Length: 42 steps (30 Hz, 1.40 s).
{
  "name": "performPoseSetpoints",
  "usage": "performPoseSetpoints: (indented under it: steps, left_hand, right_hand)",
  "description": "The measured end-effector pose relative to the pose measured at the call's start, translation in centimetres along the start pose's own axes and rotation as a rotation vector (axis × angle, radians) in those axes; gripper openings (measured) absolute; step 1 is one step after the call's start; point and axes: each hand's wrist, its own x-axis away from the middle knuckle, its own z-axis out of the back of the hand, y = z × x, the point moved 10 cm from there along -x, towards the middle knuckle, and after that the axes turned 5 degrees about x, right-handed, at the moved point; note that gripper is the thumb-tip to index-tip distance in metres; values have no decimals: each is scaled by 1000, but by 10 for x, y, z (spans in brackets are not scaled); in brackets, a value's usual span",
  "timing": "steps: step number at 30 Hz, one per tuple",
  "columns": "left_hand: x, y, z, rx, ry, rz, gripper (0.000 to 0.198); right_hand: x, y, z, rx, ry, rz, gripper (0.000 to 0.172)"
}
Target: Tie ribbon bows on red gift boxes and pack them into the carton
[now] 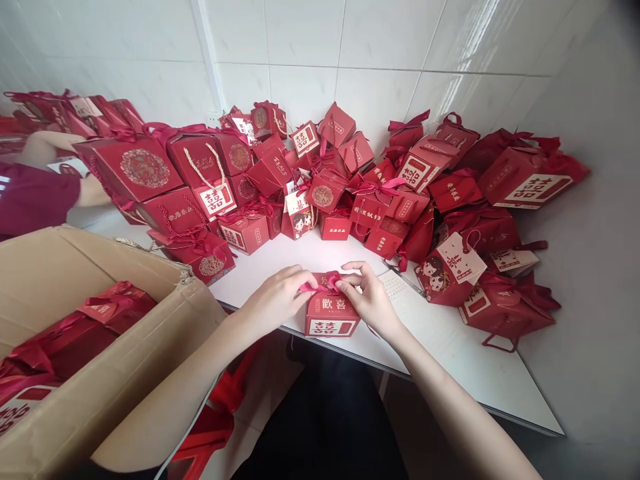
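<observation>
Both hands in pinch grips on the ribbon of a red box, lettered front toward wearer, long axis sideways

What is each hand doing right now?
Left hand: closed, pinching the pink ribbon on the red box.
Right hand: thumb on the ribbon; grip can't be told.

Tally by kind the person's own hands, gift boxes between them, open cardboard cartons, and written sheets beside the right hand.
Left hand and right hand: 2
Red gift box between them: 1
Open cardboard carton: 1
Written sheet: 1
Total: 5
</observation>
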Motion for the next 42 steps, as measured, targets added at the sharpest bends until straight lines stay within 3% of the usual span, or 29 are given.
performPoseSetpoints:
  steps: [5,9,16,22,29,35,42]
  left_hand:
    - [-2,20,9,-74,91,-211,14]
    - [-7,35,9,-59,39,-302,21]
    - [-28,31,8,25,-38,-173,14]
    - [-41,33,16,60,-15,-223,19]
    - [-58,2,-1,317,-79,-80,9]
    - [-65,-2,-14,561,-159,-55,17]
    - [-61,-22,-18,577,-70,25,13]
  right_hand:
    - [-5,-3,0,28,26,-24,18]
    - [-9,-12,1,69,47,16,16]
    - [-13,-20,1,90,43,66,12]
    - [-13,-19,-2,67,4,84,14]
    - [-10,-16,-8,47,-50,100,12]
    - [-10,-16,-9,63,-70,132,14]
    - [-10,-14,-5,64,-19,149,15]
